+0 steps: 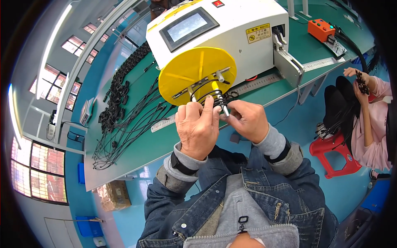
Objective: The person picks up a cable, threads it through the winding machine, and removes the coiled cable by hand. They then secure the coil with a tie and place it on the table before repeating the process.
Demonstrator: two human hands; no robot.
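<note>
Loose cables [124,124] are lying along the surface's [136,153] left edge. The left hand [197,126] is closing around the black cable coil [213,97] on the yellow disc [197,74], at the front edge. The right hand [247,120] is pinching its end; loops could be slipping off the pegs.

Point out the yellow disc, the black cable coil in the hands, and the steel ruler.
yellow disc [186,68]: head view, bare face.
black cable coil [218,98]: head view, wound strands.
steel ruler [258,83]: head view, middle of strip.

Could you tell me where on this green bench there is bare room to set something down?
Bare patches: the green bench between the steel ruler and its near edge, and right of the white machine toward the orange box. The loose black cables crowd the left.
</note>
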